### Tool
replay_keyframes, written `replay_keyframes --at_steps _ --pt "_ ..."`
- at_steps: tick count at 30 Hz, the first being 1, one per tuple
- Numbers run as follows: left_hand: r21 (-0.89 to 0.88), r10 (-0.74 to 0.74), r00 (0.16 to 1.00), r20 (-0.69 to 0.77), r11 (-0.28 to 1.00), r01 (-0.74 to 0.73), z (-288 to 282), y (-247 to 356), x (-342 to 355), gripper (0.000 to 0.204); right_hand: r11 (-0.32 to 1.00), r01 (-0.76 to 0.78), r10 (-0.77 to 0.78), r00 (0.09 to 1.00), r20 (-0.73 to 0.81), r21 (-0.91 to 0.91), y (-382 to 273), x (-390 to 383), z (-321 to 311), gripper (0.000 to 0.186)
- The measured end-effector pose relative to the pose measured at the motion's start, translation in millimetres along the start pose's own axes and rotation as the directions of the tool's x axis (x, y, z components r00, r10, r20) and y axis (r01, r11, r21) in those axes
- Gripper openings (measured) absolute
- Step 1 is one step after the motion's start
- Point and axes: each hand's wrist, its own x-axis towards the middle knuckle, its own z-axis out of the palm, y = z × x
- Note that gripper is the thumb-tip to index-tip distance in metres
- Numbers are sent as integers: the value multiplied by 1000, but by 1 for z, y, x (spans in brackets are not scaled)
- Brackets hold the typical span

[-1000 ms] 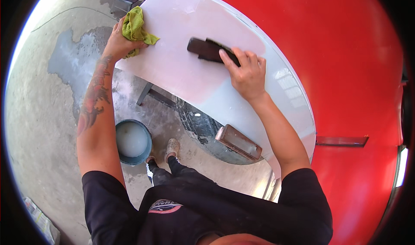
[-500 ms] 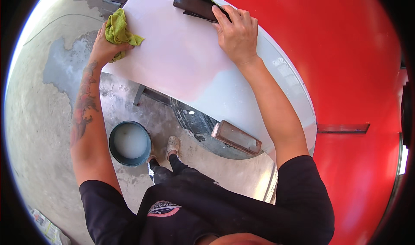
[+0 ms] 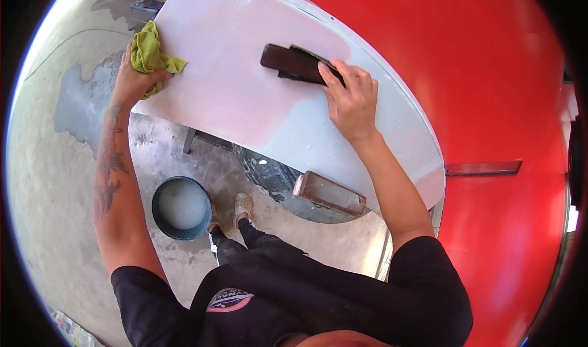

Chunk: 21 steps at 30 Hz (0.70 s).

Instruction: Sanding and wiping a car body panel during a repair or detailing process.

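- Far left, we had our left hand (image 3: 131, 81) up at the left end of a curved white-and-pinkish panel (image 3: 226, 96). Its fingers were curled in on a crumpled yellow-green cloth (image 3: 148, 52), no real gap showing, though the fabric hid most of the tips.
- Below that, on the concrete floor (image 3: 180, 258), we had a dark bucket (image 3: 201, 227) with cloudy liquid in it, just beside our feet.
- Around mid-panel was the long dark block (image 3: 285, 60), lying over the pinkish part and sloping down a bit to the right.
- Nearer us, a brownish rectangular piece (image 3: 331, 193) sat by the panel's lower edge; we couldn't tell if it was fixed there.
- Next over, our right hand (image 3: 354, 105) had its fingers closed around the block's right end.
- Far right was just red bodywork (image 3: 508, 90) with a narrow dark strip (image 3: 484, 168) on it.
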Motion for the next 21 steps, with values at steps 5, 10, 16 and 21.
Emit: replay_keyframes --at_steps 5,10,16,21 --pt "28 51 999 -11 998 -51 7 -2 3 93 998 61 -62 997 -45 -23 13 56 15 44" --pt "1 9 1000 3 1000 -9 -1 0 -1 91 999 34 -34 999 -8 9 13 6 -4 45" --pt "-44 -7 999 31 999 8 3 9 1 92 999 46 -47 999 -14 -23 23 51 7 45" --pt "-13 19 1000 25 1000 -19 -3 3 -2 91 1000 -1 1 1000 29 -19 17 -5 -16 40"
